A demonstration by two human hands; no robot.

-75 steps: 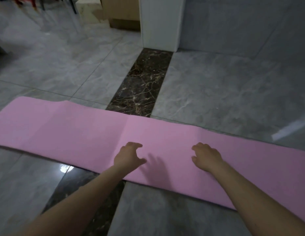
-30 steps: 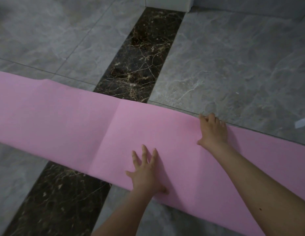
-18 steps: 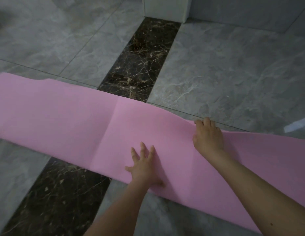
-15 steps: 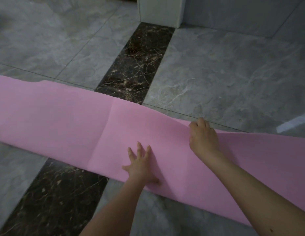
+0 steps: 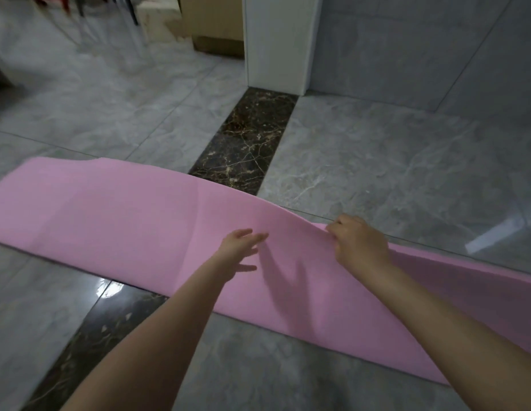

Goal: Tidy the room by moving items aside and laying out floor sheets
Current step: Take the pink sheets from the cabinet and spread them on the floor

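Note:
A long pink floor sheet (image 5: pixel 124 221) stretches across the grey tiled floor from the left edge to the lower right. My right hand (image 5: pixel 359 246) pinches the sheet's far edge and holds it raised off the tiles, so the sheet arches up there. My left hand (image 5: pixel 239 253) hovers just above the middle of the sheet with its fingers spread, holding nothing and casting a shadow on the pink surface.
A dark marble strip (image 5: pixel 246 143) runs through the grey tiles under the sheet. A white pillar (image 5: pixel 277 43) stands at the back with a brown cardboard box (image 5: pixel 213 22) to its left. A grey tiled wall (image 5: pixel 421 46) rises at the back right. Blurred chair legs (image 5: pixel 80 13) show at the top left.
My right hand has closed on the sheet's far edge and lifted it. My left hand has risen off the sheet, where it lay flat before. The view has tilted up.

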